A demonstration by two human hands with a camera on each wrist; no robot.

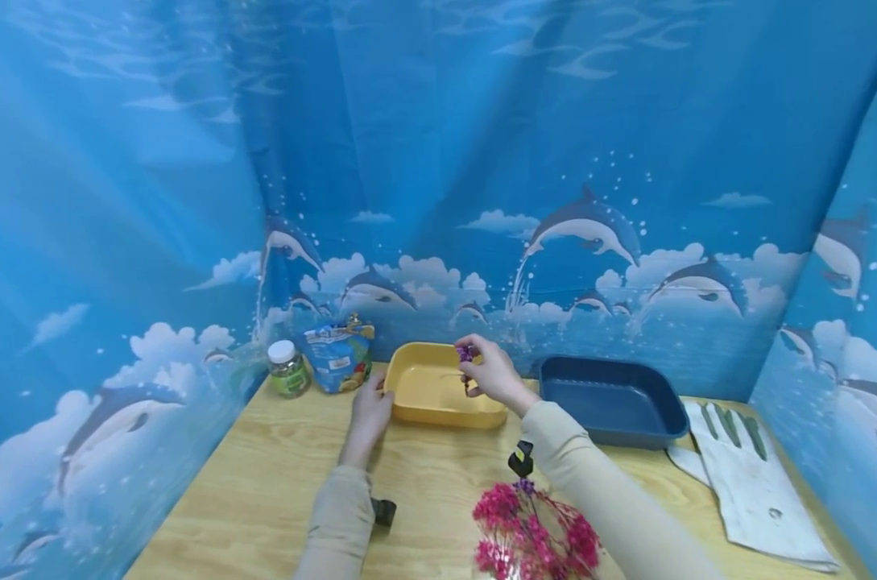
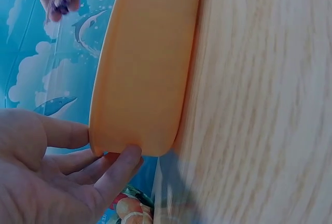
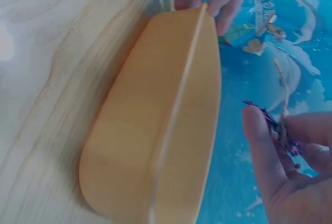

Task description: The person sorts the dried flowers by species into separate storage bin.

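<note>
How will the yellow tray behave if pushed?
Yellow tray: probably stiff, since its walls show no sag where the left grip touches it. Likely slides rather than tips, being low and wide. Smooth sides may feel slippery.

Blue printed backdrop (image 1: 409, 121) (leaping dolphins (image 1: 590, 216), white clouds (image 1: 163, 346)) hangs behind and at both sides of pale wood-grain table (image 1: 235, 491).

no print is legible, even on the blue bag (image 1: 336, 357).
</note>
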